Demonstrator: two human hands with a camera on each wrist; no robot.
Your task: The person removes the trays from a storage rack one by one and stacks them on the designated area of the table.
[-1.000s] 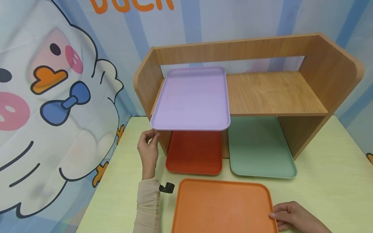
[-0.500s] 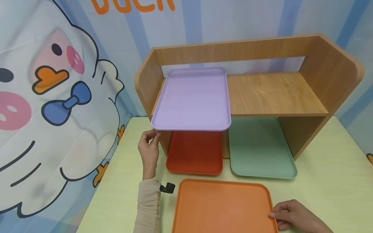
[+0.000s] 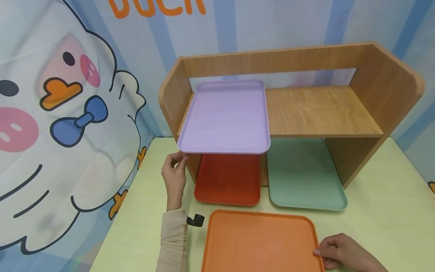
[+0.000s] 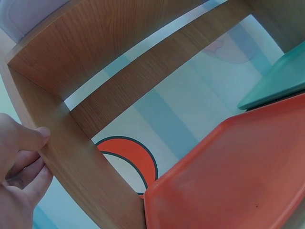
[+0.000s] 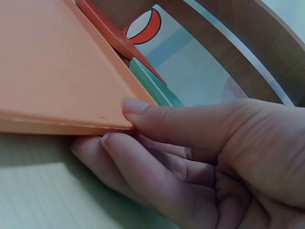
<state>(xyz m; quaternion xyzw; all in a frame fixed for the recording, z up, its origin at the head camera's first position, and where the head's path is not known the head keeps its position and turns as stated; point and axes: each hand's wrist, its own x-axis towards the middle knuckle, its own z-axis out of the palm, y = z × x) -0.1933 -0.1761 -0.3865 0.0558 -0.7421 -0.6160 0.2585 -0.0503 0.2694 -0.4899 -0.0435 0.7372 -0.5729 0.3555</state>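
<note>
My left hand [image 3: 174, 175] pinches the front edge of the wooden shelf's left side panel [image 4: 57, 138], thumb on the near face and fingers on the outer side. My right hand [image 3: 346, 249] holds the right edge of an orange tray [image 3: 261, 241], thumb on its rim [image 5: 136, 105] and fingers below. The lower part of this tray runs out of the head view. A lilac tray [image 3: 225, 117] lies on the shelf's upper board at the left, its front end jutting out. Underneath, a red tray [image 3: 227, 179] is at the left and a green tray [image 3: 306, 173] at the right.
The wooden shelf [image 3: 323, 109] stands on a pale yellow-green table [image 3: 384, 204], in front of a cloth backdrop [image 3: 102, 158] with a cartoon duck. A black wrist-camera piece [image 3: 195, 220] sticks out from the left sleeve [image 3: 173, 238], close to the orange tray.
The head view shifts very slightly. Both hands keep their holds, and the trays and shelf stay in place.
</note>
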